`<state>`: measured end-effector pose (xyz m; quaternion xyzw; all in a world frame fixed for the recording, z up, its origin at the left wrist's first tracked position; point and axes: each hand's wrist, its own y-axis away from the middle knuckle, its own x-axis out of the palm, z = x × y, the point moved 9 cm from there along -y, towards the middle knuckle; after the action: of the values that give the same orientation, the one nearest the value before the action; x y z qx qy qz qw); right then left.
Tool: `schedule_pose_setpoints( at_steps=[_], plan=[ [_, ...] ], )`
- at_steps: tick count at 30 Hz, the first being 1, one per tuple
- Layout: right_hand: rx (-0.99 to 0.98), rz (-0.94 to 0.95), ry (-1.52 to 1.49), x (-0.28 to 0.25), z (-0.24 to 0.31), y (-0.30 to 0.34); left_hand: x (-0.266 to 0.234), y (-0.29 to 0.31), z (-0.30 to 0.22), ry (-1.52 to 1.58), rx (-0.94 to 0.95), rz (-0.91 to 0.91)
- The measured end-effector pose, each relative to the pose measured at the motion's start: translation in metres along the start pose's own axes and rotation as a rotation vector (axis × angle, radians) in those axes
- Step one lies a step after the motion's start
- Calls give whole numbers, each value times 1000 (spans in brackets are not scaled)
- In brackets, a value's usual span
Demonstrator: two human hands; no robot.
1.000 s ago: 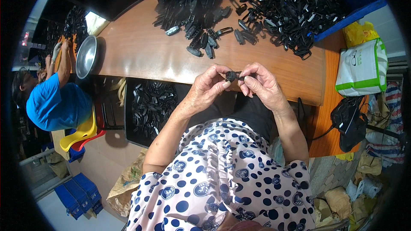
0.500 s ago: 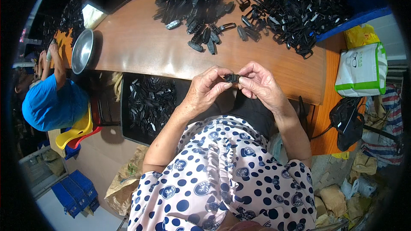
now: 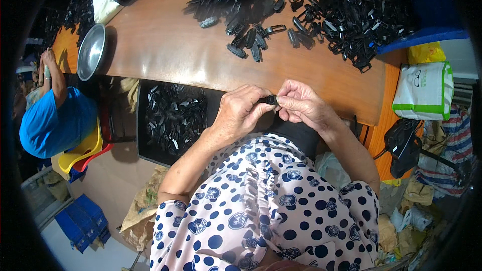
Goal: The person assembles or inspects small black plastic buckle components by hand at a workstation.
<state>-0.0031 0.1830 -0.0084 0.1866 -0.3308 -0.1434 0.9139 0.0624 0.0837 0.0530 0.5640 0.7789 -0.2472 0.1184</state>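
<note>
Just past the table's near edge, a small black plastic buckle (image 3: pixel 270 100) is pinched between my two hands. My left hand (image 3: pixel 237 110) grips its left end between thumb and fingers, hiding much of it. The thumb and index finger of my right hand (image 3: pixel 304 104) close on the other end, while its remaining fingers curl below. Ahead on the wooden table lies a heap of black plastic buckle parts (image 3: pixel 346 10), with several loose ones (image 3: pixel 248 40) along its near side. Many similar pieces fill a black tray (image 3: pixel 141 120) to the left of my left forearm.
A metal bowl (image 3: pixel 92 52) sits at the left end of the wooden table (image 3: pixel 165 35). Beyond it, a person in a blue shirt (image 3: pixel 57 123) works. At right are a white and green bag (image 3: pixel 422 90) and a black device with cables (image 3: pixel 404 145). A blue panel (image 3: pixel 427 37) borders the heap.
The buckle has tilted, and my left fingers now cover more of its left end. My right wrist has shifted slightly. The whole view has turned a little; the other person's arms have moved.
</note>
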Motion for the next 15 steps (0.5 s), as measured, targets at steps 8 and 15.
schedule_pose_setpoints(
  at_steps=[8,15],
  plan=[
    [-79,115,-200,24,12,-11,11,-10,38,888,-331,-148],
    [-182,115,-325,11,16,-21,38,-30,27,1124,-488,36]
  ],
)
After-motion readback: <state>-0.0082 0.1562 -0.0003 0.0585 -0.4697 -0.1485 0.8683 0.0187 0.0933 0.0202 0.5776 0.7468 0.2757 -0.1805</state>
